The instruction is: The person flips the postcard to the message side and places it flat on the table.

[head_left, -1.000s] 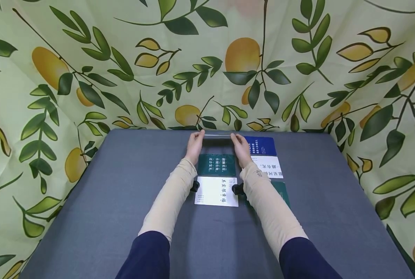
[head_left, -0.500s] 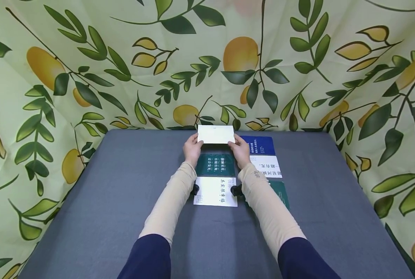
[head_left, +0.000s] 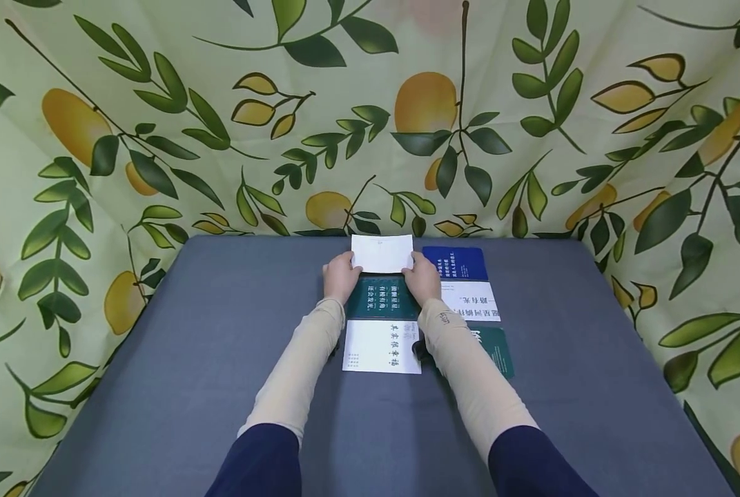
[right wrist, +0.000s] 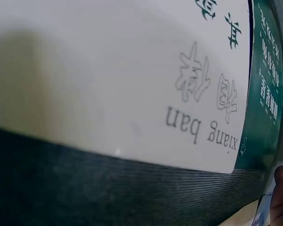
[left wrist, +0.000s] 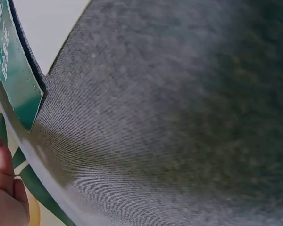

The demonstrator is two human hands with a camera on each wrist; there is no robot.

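Observation:
At the table's far side, a white card [head_left: 382, 254] with only a tiny mark on its visible face is pinched by both hands. My left hand [head_left: 342, 277] holds its near left corner, and my right hand [head_left: 424, 277] the near right one. Directly below it lies a dark green card [head_left: 381, 298] with white characters. Closer to me is a white card [head_left: 376, 346] with dark characters, whose lettering fills much of the right wrist view. Curled fingers [left wrist: 4, 172] show at the left wrist view's edge; the held card is hidden there.
Right of my right hand runs a second column: a blue card [head_left: 462, 263], a white card [head_left: 472, 300] and a green card [head_left: 493, 348] partly behind my sleeve. A grey cloth covers the table [head_left: 233, 331]. Behind it hangs a leaf-patterned curtain [head_left: 221, 138].
The held card was edge-on a second ago, then showed its white face raised over the table's far edge. Both hands have now lowered it toward the green card's far side.

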